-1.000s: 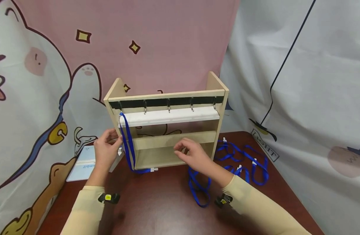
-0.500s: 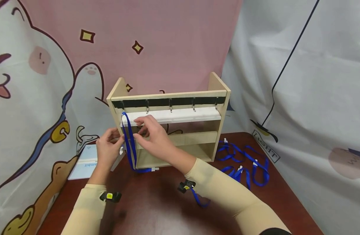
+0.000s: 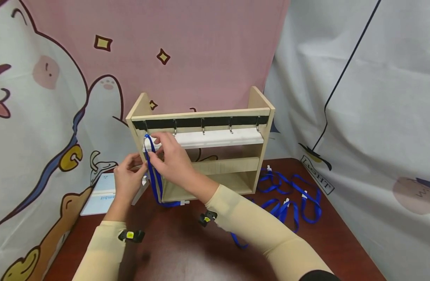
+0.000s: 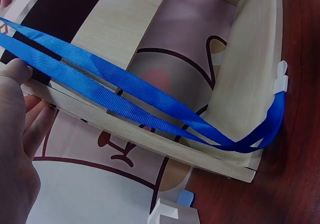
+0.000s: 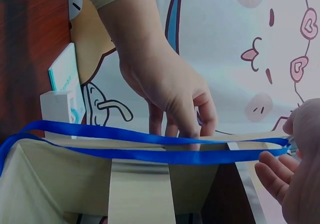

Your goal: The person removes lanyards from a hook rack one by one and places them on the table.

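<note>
A blue lanyard (image 3: 155, 171) hangs by its loop from the leftmost hook of a small wooden rack (image 3: 215, 164). Its white clip (image 4: 281, 78) lies at the bottom by the rack's base. My left hand (image 3: 129, 177) grips the rack's left side panel (image 4: 125, 134), thumb at the front edge beside the strap and fingers around the outside. Near the hook, my right hand (image 3: 173, 158) reaches across to the lanyard's top. In the right wrist view the strap's upper end runs into the gap between its thumb and fingers (image 5: 275, 171), which are spread apart.
More metal hooks (image 3: 203, 130) line the black strip to the right. Several blue lanyards (image 3: 283, 207) with white clips lie on the dark table (image 3: 180, 249) at right. A light blue and white box (image 3: 99, 195) stands left of the rack.
My right hand has moved left and up from in front of the rack's middle to the hanging lanyard. My left hand has stayed on the side panel.
</note>
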The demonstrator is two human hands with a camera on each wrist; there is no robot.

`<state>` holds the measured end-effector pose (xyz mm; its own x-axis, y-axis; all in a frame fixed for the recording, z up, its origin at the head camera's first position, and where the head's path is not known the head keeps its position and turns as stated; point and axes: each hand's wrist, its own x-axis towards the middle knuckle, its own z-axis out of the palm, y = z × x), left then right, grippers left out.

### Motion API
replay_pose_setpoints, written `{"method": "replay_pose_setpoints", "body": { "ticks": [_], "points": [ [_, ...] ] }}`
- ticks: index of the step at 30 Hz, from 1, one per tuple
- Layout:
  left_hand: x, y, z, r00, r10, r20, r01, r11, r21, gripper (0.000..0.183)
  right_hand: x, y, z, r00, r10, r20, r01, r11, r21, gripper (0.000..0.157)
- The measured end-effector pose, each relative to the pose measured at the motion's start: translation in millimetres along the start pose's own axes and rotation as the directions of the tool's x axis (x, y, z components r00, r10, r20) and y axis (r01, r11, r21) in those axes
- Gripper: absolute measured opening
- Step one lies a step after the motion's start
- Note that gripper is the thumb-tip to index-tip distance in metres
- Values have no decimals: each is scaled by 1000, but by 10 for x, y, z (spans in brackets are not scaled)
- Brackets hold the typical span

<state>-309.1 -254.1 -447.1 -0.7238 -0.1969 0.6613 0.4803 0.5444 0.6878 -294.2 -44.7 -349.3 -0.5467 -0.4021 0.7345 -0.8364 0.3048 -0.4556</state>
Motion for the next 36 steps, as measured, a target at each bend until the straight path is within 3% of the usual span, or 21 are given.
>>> {"method": "replay_pose_setpoints", "body": {
  "ticks": [11, 19, 36],
  "points": [
    [-1, -10, -9, 1000, 9, -1, -9, 1000, 8, 27, 149, -4, 203, 992, 24, -128, -38, 993, -113, 38],
    [9, -30, -8, 1000, 21, -1, -21, 1000, 3, 26, 180, 31, 261, 980, 22, -200, -50, 989, -136, 29],
    [9, -34, -1, 1000, 16, -12, -16, 1000, 8, 27, 196, 22, 279, 948, 2, -318, 1, 1000, 10, 6]
  ]
}}
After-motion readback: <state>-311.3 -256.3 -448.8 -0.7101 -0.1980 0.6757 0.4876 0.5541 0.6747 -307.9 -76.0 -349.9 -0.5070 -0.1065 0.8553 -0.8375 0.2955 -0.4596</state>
